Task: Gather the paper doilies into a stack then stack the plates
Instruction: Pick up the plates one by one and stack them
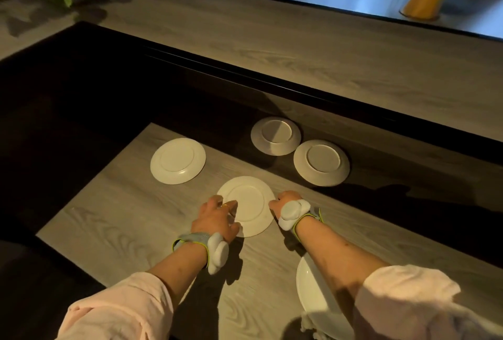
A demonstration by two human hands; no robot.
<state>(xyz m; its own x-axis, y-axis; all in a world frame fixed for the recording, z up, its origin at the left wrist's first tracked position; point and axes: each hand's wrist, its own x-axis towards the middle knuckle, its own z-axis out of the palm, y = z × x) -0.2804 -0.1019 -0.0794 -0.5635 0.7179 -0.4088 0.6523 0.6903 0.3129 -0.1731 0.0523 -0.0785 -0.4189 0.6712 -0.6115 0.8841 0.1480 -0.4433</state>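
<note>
Now I'm on the plate-stacking half of the job: none of the plates in front of me carries a doily. My left hand (217, 221) has its fingers curled over the left rim of the middle plate (249, 203), thumb against the near edge, gripping it. My right hand (283, 201) sits at the opposite rim. Its fingers are tucked behind the knuckles, so I cannot tell whether they have hold of it.

The middle plate lies flat on the bench (122, 230). A left plate (178, 160), a far plate (275, 135) and a right plate (321, 162) are spread beyond it, the last two just beside each other. A near plate (310, 293) lies under my right forearm, with crinkled white paper (307, 323) at its lower edge — probably the doilies.

Next, I judge, the middle plate needs lifting level and setting squarely onto another — gently, so the rims don't knock.
</note>
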